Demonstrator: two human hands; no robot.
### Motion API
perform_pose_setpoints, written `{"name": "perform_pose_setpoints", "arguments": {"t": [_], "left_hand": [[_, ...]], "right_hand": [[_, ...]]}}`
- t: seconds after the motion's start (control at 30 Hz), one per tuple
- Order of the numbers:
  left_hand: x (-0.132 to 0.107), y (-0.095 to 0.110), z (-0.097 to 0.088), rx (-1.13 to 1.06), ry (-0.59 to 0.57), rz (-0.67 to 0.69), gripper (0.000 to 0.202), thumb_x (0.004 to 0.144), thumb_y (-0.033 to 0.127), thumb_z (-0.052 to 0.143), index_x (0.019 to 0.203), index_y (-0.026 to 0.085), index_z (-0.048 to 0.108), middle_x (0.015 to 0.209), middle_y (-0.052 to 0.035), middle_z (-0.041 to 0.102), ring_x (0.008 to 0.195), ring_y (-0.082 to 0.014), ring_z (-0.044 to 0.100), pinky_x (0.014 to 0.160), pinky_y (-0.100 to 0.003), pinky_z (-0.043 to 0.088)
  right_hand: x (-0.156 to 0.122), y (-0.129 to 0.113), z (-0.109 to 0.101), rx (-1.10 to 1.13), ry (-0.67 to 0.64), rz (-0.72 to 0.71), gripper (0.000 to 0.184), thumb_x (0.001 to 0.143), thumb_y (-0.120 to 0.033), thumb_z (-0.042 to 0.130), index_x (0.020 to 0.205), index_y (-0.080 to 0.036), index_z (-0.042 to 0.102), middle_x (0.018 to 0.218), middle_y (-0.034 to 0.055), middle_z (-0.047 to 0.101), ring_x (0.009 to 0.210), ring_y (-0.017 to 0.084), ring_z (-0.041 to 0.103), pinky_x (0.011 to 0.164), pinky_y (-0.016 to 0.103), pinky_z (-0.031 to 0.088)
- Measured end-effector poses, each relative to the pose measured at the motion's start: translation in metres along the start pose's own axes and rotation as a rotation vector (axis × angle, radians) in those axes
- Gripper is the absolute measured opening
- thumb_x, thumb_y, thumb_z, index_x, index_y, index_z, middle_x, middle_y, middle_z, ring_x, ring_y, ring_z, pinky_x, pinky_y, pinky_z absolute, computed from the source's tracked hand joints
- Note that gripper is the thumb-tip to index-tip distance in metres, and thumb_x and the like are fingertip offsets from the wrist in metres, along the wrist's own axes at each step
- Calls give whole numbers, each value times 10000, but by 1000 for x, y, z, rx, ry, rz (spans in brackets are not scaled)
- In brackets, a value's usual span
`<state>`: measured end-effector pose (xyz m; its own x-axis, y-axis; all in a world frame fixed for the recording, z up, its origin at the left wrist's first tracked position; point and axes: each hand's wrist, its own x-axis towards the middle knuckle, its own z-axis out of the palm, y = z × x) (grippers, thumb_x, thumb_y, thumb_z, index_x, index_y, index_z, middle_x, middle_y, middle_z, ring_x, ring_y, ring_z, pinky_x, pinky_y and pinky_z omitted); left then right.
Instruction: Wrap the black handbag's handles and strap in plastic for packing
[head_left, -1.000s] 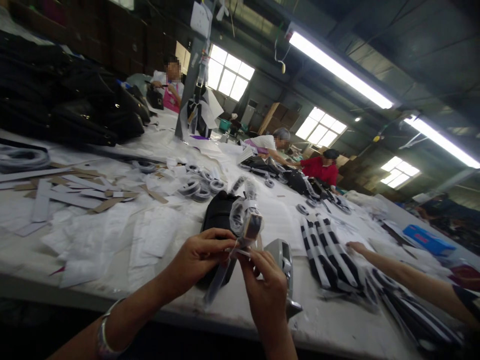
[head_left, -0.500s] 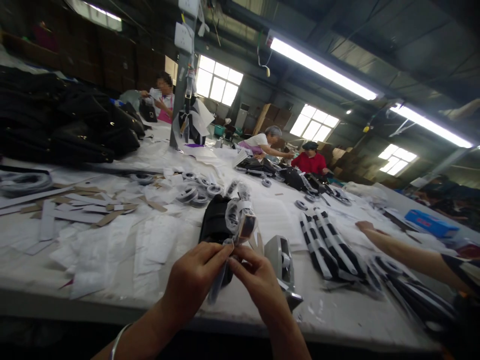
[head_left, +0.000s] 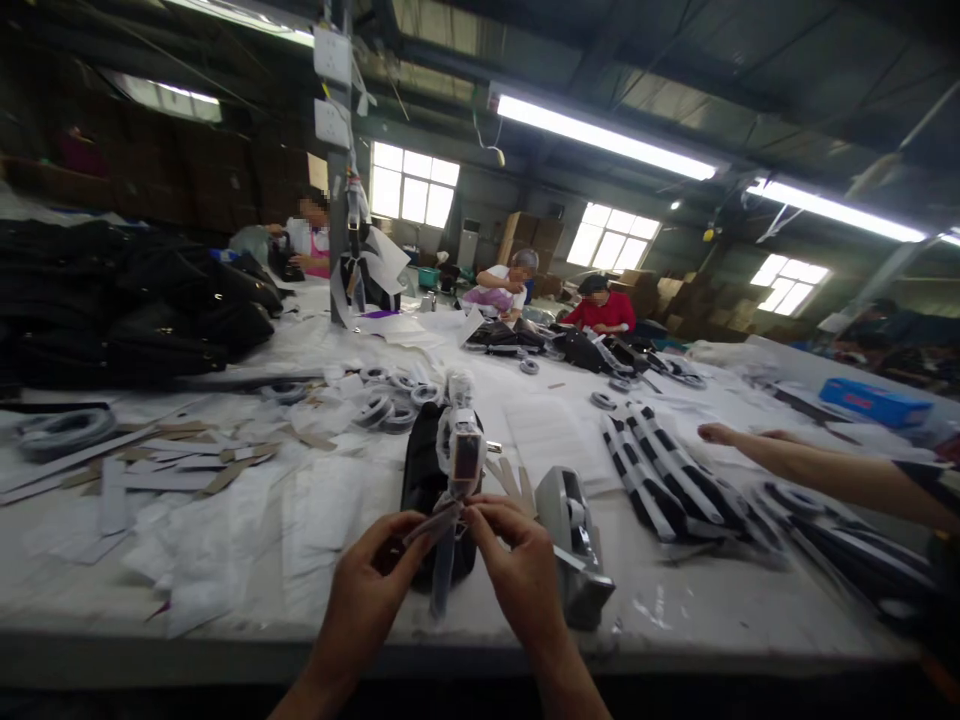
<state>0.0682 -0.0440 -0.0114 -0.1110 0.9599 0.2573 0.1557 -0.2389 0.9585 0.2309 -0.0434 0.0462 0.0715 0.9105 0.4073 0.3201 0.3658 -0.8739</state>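
Observation:
My left hand [head_left: 371, 590] and my right hand [head_left: 517, 570] are both closed in a pinch on the lower end of a small strap bundle wrapped in clear plastic [head_left: 461, 455], held upright above the table's near edge. A loose strip of the wrap hangs down between my hands. Behind the bundle lies a black bag [head_left: 424, 470] on the table. A grey tape dispenser [head_left: 574, 540] stands just right of my right hand.
A white table [head_left: 712, 610] carries paper sheets, cardboard strips [head_left: 150, 460], tape rolls [head_left: 390, 395] and black-and-white striped straps [head_left: 660, 470]. A co-worker's arm [head_left: 810, 470] reaches in from the right. Black bags [head_left: 127, 300] pile at the left. Three people work farther back.
The view has tilted and my hands have dropped lower in it. The wrapped bundle now stands more upright between my fingers. The co-worker's arm stays on the right.

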Motion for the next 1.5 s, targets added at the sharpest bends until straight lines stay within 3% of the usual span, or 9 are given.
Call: {"name": "perform_pose_setpoints", "arguments": {"t": [0.33, 0.43, 0.7, 0.8, 0.9, 1.07, 1.2, 1.37, 1.5], "left_hand": [[-24, -26, 14, 352, 8, 408, 106, 897, 235, 564, 891, 208, 667, 761, -19, 657, 668, -150, 651, 647, -228, 519], [-31, -32, 13, 447, -15, 486, 143, 894, 202, 556, 941, 227, 689, 780, -25, 677, 684, -150, 659, 657, -221, 503], [-33, -57, 15, 35, -56, -95, 290, 837, 451, 633, 740, 180, 669, 641, -19, 694, 624, -195, 673, 568, -242, 515], [-23, -42, -1, 114, -154, -44, 256, 830, 439, 648, 826, 195, 726, 768, -41, 739, 720, -212, 684, 621, -264, 525], [-9, -12, -12, 174, -22, 123, 264, 871, 386, 610, 1074, 245, 706, 1047, -59, 728, 933, -221, 666, 726, -279, 533], [24, 21, 10, 136, 52, 275, 201, 865, 334, 643, 1017, 223, 713, 975, -52, 673, 789, -173, 627, 668, -257, 516], [28, 2, 26, 142, 28, 267, 164, 890, 294, 605, 982, 236, 727, 925, -36, 648, 800, -168, 633, 688, -249, 518], [-2, -24, 24, 215, -5, 87, 530, 829, 351, 673, 1332, 271, 525, 958, -16, 675, 744, -163, 653, 689, -265, 550], [-9, -22, 30, 276, 43, 23, 430, 750, 479, 726, 1068, 205, 630, 697, 18, 644, 567, -152, 591, 550, -242, 511]], "right_hand": [[-2, 5, 4, -105, 128, -131, 114, 874, -262, 624, 953, -210, 687, 1003, 64, 684, 824, 189, 651, 730, 310, 534], [7, -2, 5, -91, 123, -145, 345, 835, -280, 670, 1169, -223, 602, 1078, 61, 683, 925, 215, 650, 808, 344, 528], [19, -11, 12, -54, 69, -65, 161, 781, -276, 723, 939, -247, 732, 940, 13, 751, 936, 235, 672, 863, 338, 504], [22, -7, 11, 27, 63, -14, 178, 795, -311, 718, 956, -238, 730, 983, 27, 750, 990, 253, 664, 913, 377, 492], [28, -5, 11, 123, 28, -6, 182, 810, -316, 706, 965, -223, 726, 1087, 51, 730, 1091, 273, 630, 999, 429, 450], [33, -8, 14, 145, 26, -64, 114, 797, -270, 723, 898, -216, 720, 1121, 62, 712, 1113, 262, 615, 1017, 419, 440], [33, -3, 11, 130, 43, -47, 90, 798, -267, 726, 863, -208, 707, 1093, 62, 717, 1082, 251, 624, 992, 396, 450], [32, 7, 9, 173, 73, 14, 118, 791, -290, 734, 852, -204, 683, 1040, 61, 724, 1011, 244, 642, 941, 383, 470], [30, 7, 14, 206, 54, 25, 101, 802, -275, 722, 843, -201, 667, 1077, 69, 708, 1022, 242, 638, 923, 367, 478]]}}
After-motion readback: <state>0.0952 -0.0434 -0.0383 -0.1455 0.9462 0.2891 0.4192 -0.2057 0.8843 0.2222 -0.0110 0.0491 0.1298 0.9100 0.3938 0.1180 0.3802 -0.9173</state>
